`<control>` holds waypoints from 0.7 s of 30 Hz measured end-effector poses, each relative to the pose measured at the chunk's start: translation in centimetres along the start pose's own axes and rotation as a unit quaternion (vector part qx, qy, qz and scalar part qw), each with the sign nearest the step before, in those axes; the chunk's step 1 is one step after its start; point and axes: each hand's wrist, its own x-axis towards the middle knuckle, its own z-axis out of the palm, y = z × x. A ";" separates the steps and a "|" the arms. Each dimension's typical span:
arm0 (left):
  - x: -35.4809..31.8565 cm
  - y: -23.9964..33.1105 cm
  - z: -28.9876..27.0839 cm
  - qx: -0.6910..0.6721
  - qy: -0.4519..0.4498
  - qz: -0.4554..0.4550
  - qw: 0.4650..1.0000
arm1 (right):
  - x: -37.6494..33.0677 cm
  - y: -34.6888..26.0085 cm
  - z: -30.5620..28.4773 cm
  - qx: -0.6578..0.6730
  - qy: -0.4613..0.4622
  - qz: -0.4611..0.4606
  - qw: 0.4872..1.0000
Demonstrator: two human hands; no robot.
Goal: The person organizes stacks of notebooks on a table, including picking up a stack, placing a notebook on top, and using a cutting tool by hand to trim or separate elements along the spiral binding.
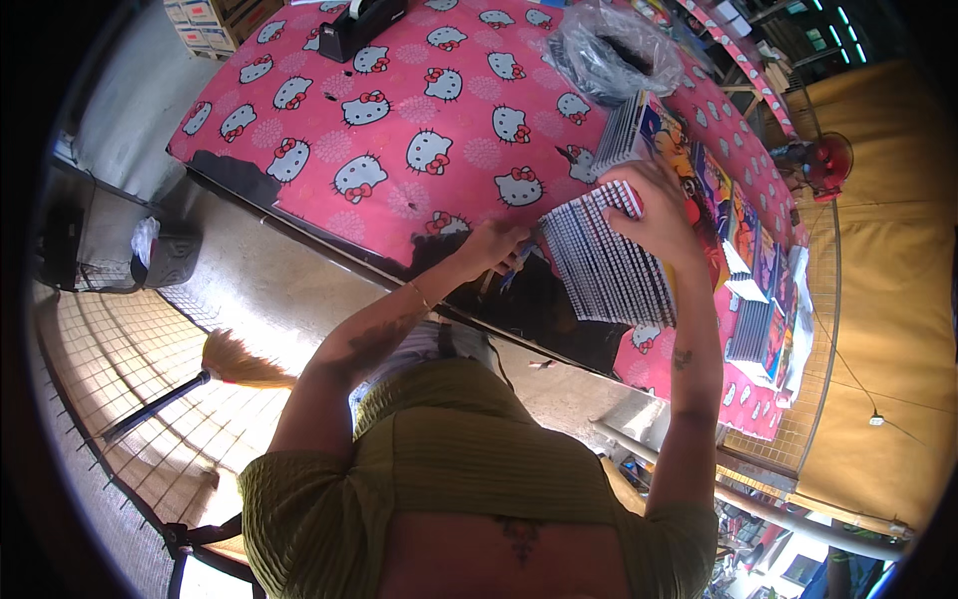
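A tall stack of thin booklets [607, 255], dark and white bands along its side, stands near the front edge of the pink table. My right hand [654, 215] grips its upper right side, thumb on the near face and fingers over the top. To the left of the stack, my left hand [496, 248] is closed, with a small bluish piece showing under its fingers; what it is I cannot make out. Beyond the right hand lie more booklets with colourful covers [689, 160], partly hidden by the hand and the stack.
A pink cartoon-cat cover [429, 150] lies over the table, torn to black at the front edge. At the back are a black tape dispenser [359, 28] and clear plastic wrap [609, 60]. More booklet stacks [753, 329] stand right. A broom [239, 361] is at left, a red fan [828, 165] far right.
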 end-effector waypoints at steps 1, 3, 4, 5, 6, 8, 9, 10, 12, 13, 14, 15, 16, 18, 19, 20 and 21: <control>0.2 0.0 0.1 0.001 0.005 -0.001 1.000 | 0.0 0.1 0.0 0.003 -0.001 0.000 1.000; 0.4 0.0 0.2 0.004 0.014 -0.002 1.000 | 0.0 -0.2 -0.1 0.001 0.001 -0.002 1.000; 0.6 -0.4 0.2 0.135 0.065 0.122 0.981 | 0.2 -0.3 -0.1 -0.001 0.001 -0.004 1.000; 0.7 -0.9 0.4 0.260 0.114 0.242 0.928 | 0.3 -0.5 -0.2 -0.004 -0.001 -0.004 1.000; 0.9 -1.4 0.5 0.376 0.160 0.353 0.842 | 0.5 -0.6 -0.3 -0.007 -0.004 -0.004 1.000; 0.7 -1.2 0.8 0.425 0.154 0.313 0.835 | 0.1 -0.5 -0.1 -0.001 0.001 -0.003 1.000; 0.5 -1.2 0.9 0.449 0.151 0.293 0.830 | 0.0 -0.3 -0.1 0.004 0.005 -0.003 1.000; 0.5 -0.6 0.7 0.338 0.120 0.197 0.912 | 0.0 -0.2 -0.2 0.004 0.006 -0.002 1.000; 0.6 0.8 0.1 0.091 0.049 -0.011 0.995 | 0.0 -0.2 -0.2 -0.002 0.002 -0.002 1.000; 0.5 0.9 0.1 0.063 0.041 -0.018 0.997 | 0.1 -0.3 -0.2 -0.003 0.000 -0.003 1.000; 0.4 1.1 0.2 0.035 0.034 -0.026 0.998 | 0.0 -0.3 -0.2 -0.001 0.002 -0.002 1.000; 0.3 1.2 0.3 0.007 0.026 -0.033 0.999 | -0.1 -0.1 -0.2 0.000 0.005 -0.001 1.000; 0.5 1.1 0.2 0.003 0.022 -0.030 0.999 | -0.1 0.0 -0.2 0.001 0.008 -0.001 1.000; 1.0 0.7 0.1 -0.003 0.013 -0.023 1.000 | -0.1 0.0 -0.2 -0.001 0.004 0.002 1.000; 1.7 -0.1 -0.1 0.112 0.022 0.051 0.992 | 0.1 -0.3 -0.2 -0.004 0.002 0.000 1.000; 2.3 -1.1 -0.4 0.227 0.031 0.123 0.966 | 0.2 -0.5 -0.2 -0.005 -0.001 -0.001 1.000; 3.0 -1.9 -0.7 0.337 0.039 0.193 0.921 | 0.3 -0.5 -0.2 -0.007 0.000 -0.005 1.000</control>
